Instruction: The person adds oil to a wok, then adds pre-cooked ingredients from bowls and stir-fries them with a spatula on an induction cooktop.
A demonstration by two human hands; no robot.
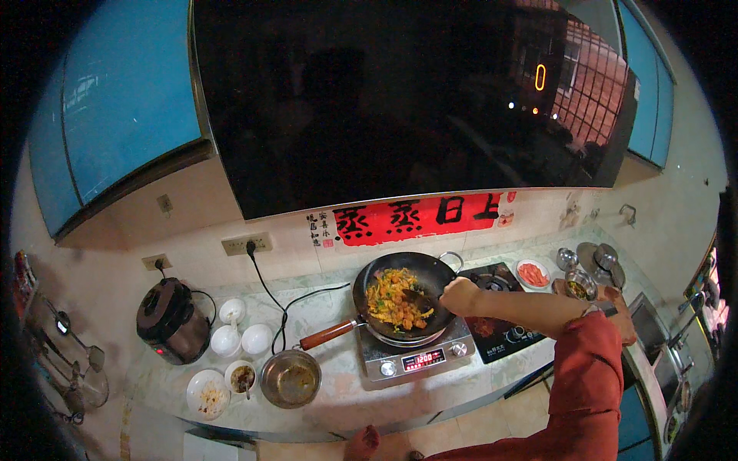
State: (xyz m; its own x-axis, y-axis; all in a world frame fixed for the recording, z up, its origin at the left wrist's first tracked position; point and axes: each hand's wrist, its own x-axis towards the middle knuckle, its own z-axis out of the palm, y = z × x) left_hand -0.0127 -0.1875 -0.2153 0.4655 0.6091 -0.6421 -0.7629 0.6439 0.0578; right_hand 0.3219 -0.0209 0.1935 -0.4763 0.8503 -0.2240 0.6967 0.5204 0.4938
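My right hand (460, 297) is closed around the handle of a dark spatula (413, 298), its blade down among the food. A black wok (438, 276) stands on a silver induction cooker (377, 354) with a lit red display. Yellow and orange pieces of stir-fried food (395, 299) with green bits fill the wok's middle and left. The wok's wooden handle (328, 334) points left over the counter, and a metal loop handle (451, 257) is at its far right. My left hand is out of view.
A steel saucepan (291, 380), white bowls (225, 341), a seasoning bowl with a spoon (242, 377) and a stained plate (207, 395) stand left, near an electric cooker (173, 322). Right are a gas hob (501, 340), red sliced food (531, 274), a cutting board (620, 305) and a sink (648, 322). A range hood (403, 104) overhangs.
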